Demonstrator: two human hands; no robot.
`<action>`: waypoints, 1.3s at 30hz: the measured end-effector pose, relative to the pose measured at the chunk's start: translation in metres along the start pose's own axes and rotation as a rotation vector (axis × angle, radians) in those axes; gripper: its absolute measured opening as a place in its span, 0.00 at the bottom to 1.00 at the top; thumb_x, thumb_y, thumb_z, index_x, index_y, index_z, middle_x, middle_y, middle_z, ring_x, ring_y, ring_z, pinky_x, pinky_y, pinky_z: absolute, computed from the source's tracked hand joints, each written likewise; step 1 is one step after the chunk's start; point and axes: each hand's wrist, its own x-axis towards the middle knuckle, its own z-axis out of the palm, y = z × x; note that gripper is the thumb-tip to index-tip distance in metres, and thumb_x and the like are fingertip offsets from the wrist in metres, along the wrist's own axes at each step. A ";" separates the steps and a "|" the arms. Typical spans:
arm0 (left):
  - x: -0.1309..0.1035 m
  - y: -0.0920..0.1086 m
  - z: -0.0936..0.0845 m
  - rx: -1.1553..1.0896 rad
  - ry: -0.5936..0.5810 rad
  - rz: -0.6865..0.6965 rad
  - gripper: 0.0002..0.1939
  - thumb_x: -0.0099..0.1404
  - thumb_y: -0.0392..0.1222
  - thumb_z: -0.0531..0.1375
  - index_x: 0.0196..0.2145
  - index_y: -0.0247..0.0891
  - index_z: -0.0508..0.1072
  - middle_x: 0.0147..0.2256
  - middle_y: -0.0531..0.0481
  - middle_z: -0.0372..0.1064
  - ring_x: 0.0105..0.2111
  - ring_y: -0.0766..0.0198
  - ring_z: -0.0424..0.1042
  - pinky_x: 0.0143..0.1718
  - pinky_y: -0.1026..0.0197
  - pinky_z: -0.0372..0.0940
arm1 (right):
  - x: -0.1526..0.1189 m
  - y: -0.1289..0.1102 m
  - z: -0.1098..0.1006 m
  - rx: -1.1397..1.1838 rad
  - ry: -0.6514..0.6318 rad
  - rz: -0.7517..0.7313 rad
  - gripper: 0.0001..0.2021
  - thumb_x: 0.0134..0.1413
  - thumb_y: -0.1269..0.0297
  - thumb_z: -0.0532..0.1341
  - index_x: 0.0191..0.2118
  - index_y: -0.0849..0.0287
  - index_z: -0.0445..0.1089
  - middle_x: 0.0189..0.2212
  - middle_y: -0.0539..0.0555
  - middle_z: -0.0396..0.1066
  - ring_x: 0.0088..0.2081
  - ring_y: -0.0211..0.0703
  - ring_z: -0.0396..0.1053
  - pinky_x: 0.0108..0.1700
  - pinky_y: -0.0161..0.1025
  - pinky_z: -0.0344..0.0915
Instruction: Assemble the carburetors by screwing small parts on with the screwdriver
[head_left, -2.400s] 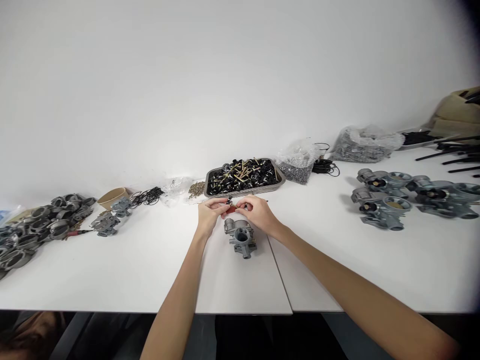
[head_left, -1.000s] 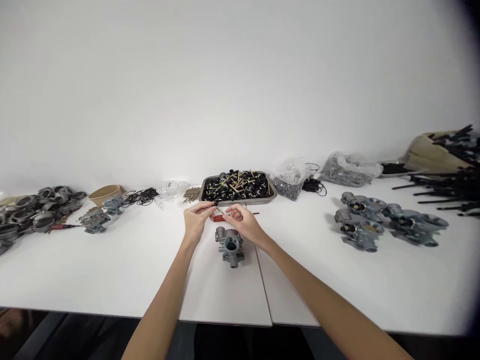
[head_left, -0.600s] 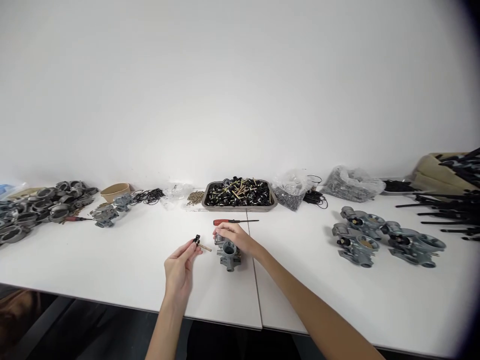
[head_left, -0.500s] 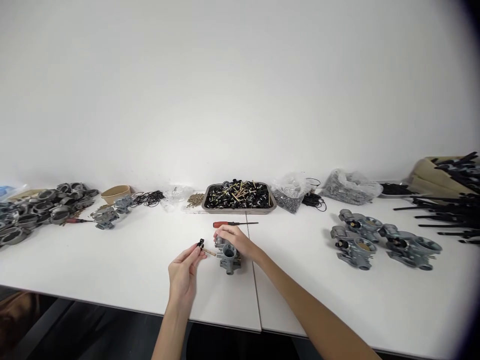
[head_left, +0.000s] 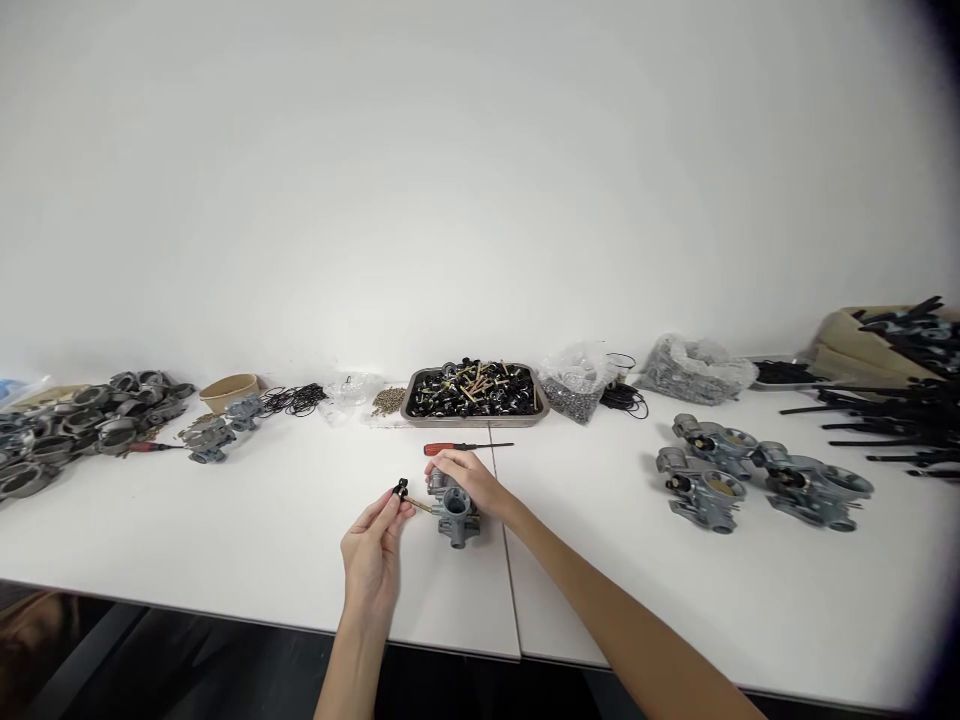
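Note:
A grey metal carburetor [head_left: 454,520] stands on the white table in front of me. My right hand [head_left: 474,480] is closed over its far right side, fingers curled round the top; the gripped part is partly hidden. Between thumb and fingers, my left hand [head_left: 372,548] pinches a choke plunger [head_left: 401,489] by its black head. Its thin brass rod points right, with the tip at the carburetor's left side. Whether the tip sits inside a hole is too small to tell.
Behind the carburetor lies a red-handled screwdriver [head_left: 450,449]. A metal tray [head_left: 474,422] of black and brass parts stands farther back, beside plastic bags [head_left: 577,385]. Several carburetors [head_left: 709,495] lie at right; grey castings [head_left: 90,420] are piled at left.
My left hand has shifted slightly right, bringing the plunger's rod tip up to the carburetor's side. The right hand keeps its hold on the carburetor.

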 end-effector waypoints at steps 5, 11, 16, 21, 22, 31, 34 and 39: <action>-0.001 -0.003 0.001 -0.051 0.008 -0.007 0.07 0.57 0.21 0.63 0.35 0.21 0.77 0.33 0.38 0.75 0.30 0.63 0.77 0.39 0.64 0.76 | 0.001 0.001 0.000 0.001 0.017 0.005 0.16 0.60 0.54 0.56 0.32 0.62 0.72 0.31 0.54 0.71 0.32 0.40 0.66 0.34 0.35 0.60; -0.005 -0.005 -0.002 0.038 -0.006 0.021 0.07 0.54 0.25 0.67 0.33 0.22 0.76 0.31 0.39 0.75 0.30 0.60 0.77 0.38 0.61 0.76 | 0.002 0.004 -0.001 0.001 0.022 0.003 0.16 0.60 0.55 0.55 0.32 0.61 0.73 0.32 0.55 0.72 0.34 0.42 0.68 0.36 0.36 0.61; -0.007 -0.010 -0.008 0.134 -0.040 0.048 0.14 0.49 0.33 0.72 0.34 0.25 0.76 0.30 0.42 0.75 0.30 0.60 0.77 0.37 0.63 0.74 | 0.003 0.007 -0.002 -0.007 0.043 -0.009 0.17 0.60 0.55 0.54 0.31 0.61 0.73 0.31 0.55 0.71 0.33 0.42 0.67 0.35 0.36 0.61; -0.011 -0.011 -0.008 0.207 -0.024 0.071 0.20 0.47 0.40 0.74 0.34 0.28 0.73 0.26 0.45 0.74 0.28 0.63 0.75 0.35 0.64 0.70 | 0.003 0.008 -0.003 -0.021 0.095 -0.023 0.16 0.60 0.57 0.53 0.31 0.61 0.72 0.32 0.55 0.71 0.35 0.43 0.67 0.38 0.37 0.61; -0.012 -0.010 -0.007 0.216 -0.021 0.078 0.20 0.46 0.41 0.74 0.34 0.29 0.73 0.26 0.45 0.74 0.27 0.63 0.74 0.36 0.64 0.69 | 0.003 0.009 -0.003 -0.022 0.101 -0.025 0.16 0.60 0.57 0.53 0.30 0.61 0.72 0.31 0.55 0.71 0.34 0.42 0.67 0.38 0.37 0.61; -0.032 -0.016 0.012 0.447 -0.168 0.099 0.17 0.53 0.48 0.69 0.32 0.32 0.74 0.25 0.47 0.72 0.25 0.63 0.69 0.35 0.58 0.64 | 0.000 0.005 0.002 -0.015 0.076 -0.014 0.16 0.61 0.57 0.52 0.30 0.60 0.70 0.29 0.53 0.70 0.28 0.40 0.65 0.31 0.36 0.59; -0.030 -0.012 0.008 0.493 -0.226 0.126 0.16 0.56 0.51 0.67 0.29 0.33 0.75 0.29 0.47 0.72 0.28 0.65 0.68 0.36 0.60 0.62 | -0.001 0.002 0.001 -0.024 0.065 -0.013 0.16 0.61 0.58 0.51 0.30 0.61 0.70 0.29 0.53 0.70 0.30 0.40 0.66 0.32 0.35 0.60; -0.019 0.001 0.002 0.654 -0.342 0.105 0.16 0.58 0.51 0.65 0.31 0.33 0.77 0.27 0.47 0.71 0.29 0.64 0.68 0.37 0.61 0.61 | -0.001 0.001 0.000 -0.040 0.045 -0.012 0.16 0.61 0.58 0.52 0.30 0.61 0.71 0.30 0.53 0.70 0.31 0.40 0.66 0.33 0.35 0.60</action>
